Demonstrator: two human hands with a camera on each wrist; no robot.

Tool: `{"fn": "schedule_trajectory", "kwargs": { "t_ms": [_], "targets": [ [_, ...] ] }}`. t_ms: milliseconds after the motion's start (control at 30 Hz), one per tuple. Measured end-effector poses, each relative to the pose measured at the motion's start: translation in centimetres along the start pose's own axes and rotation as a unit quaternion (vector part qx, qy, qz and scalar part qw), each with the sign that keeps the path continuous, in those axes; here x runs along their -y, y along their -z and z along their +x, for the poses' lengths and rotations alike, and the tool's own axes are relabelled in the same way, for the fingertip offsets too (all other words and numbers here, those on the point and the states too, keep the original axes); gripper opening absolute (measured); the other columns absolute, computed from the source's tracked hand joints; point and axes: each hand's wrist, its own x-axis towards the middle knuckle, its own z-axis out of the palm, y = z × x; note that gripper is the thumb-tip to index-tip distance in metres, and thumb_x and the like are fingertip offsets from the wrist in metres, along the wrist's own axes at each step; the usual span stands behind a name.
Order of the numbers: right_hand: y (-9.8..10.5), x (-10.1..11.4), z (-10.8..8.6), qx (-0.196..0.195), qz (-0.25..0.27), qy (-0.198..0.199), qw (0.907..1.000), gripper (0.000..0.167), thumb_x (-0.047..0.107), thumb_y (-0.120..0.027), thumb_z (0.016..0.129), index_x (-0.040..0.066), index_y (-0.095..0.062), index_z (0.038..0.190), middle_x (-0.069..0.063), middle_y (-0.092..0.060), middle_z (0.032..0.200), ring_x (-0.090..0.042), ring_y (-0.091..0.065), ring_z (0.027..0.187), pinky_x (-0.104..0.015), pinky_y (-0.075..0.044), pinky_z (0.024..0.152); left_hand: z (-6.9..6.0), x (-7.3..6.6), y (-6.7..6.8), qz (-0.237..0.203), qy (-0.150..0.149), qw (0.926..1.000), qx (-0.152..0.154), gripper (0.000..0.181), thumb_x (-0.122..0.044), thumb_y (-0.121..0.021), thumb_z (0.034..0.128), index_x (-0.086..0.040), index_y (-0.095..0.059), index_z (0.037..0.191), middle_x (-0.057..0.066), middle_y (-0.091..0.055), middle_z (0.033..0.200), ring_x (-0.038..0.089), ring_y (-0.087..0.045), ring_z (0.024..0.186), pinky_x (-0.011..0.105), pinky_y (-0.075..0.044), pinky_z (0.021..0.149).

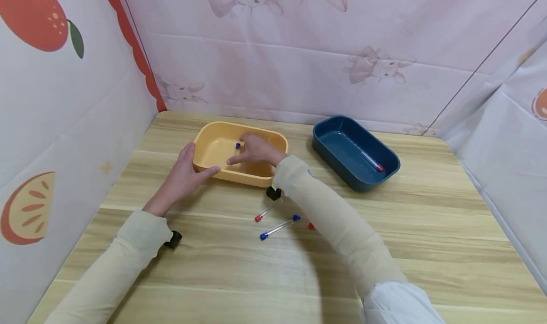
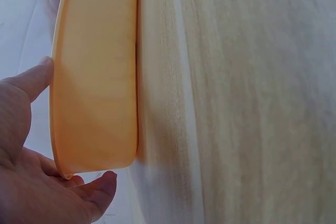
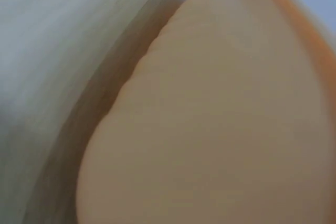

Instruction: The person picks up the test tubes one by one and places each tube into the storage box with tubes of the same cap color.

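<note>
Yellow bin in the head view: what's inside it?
A blue cap, and the right hand beside it. That hand covers part of the bin floor; anything beneath cannot be seen.

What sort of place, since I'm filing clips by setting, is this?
Probably a staged indoor booth for tabletop work: a rabbit-printed backdrop and a fruit-printed sheet border a wood-grain table, which bears a yellow tub and capped tubes.

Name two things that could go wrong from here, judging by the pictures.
In the head view, the right sleeve partly hides a red-capped tube and might brush it, sending it rolling. The right hand, inside the yellow tray, is close to a blue cap and could knock it.
</note>
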Motion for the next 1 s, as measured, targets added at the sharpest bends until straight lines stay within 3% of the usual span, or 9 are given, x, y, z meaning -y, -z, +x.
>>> {"fn": "schedule_trajectory", "kwargs": {
  "t_ms": [267,533,733,1000],
  "targets": [
    [1.7,-0.5,-2.1,-0.048,0.027,0.032,0.9980,0.064,0.042,-0.074,0.096,-0.005,-0.058,0.137,-0.020,-0.065,0.118,-0.026,-0.061,0.098,-0.037,-0.052,0.087,0.1,-0.2,0.0,0.002,0.006,1.0000,0.001,0.110,-0.047,-0.071,0.0967,0.001,0.002,0.164,0.026,-0.001,0.170,0.047,-0.015,0.153,0.064,-0.020,0.120],
    [5.0,-1.2,-5.9,-0.096,0.065,0.043,0.9923,0.066,0.035,-0.073,0.098,-0.005,-0.053,0.146,-0.024,-0.062,0.129,-0.028,-0.061,0.106,-0.038,-0.053,0.092,0.0,-0.5,0.0,0.004,0.011,0.9999,-0.002,0.110,-0.046,-0.071,0.0969,0.002,0.001,0.163,0.025,0.000,0.170,0.046,-0.011,0.154,0.062,-0.017,0.122],
    [7.0,-1.3,-9.5,-0.108,0.076,0.057,0.9896,0.065,0.034,-0.073,0.098,-0.002,-0.051,0.148,-0.022,-0.060,0.133,-0.029,-0.059,0.112,-0.040,-0.054,0.092,-0.1,-0.5,0.0,0.004,0.012,0.9999,-0.005,0.111,-0.049,-0.071,0.0963,0.001,0.001,0.164,0.025,-0.001,0.170,0.046,-0.012,0.154,0.061,-0.018,0.121],
    [7.7,-1.8,-13.6,-0.129,0.074,0.081,0.9857,0.061,0.028,-0.074,0.098,-0.001,-0.053,0.147,-0.017,-0.062,0.129,-0.027,-0.060,0.111,-0.040,-0.055,0.088,-0.2,-0.2,-0.1,0.004,0.012,0.9999,-0.004,0.112,-0.051,-0.071,0.0955,0.000,0.001,0.164,0.025,-0.003,0.170,0.045,-0.015,0.153,0.061,-0.019,0.121]
  ]
}}
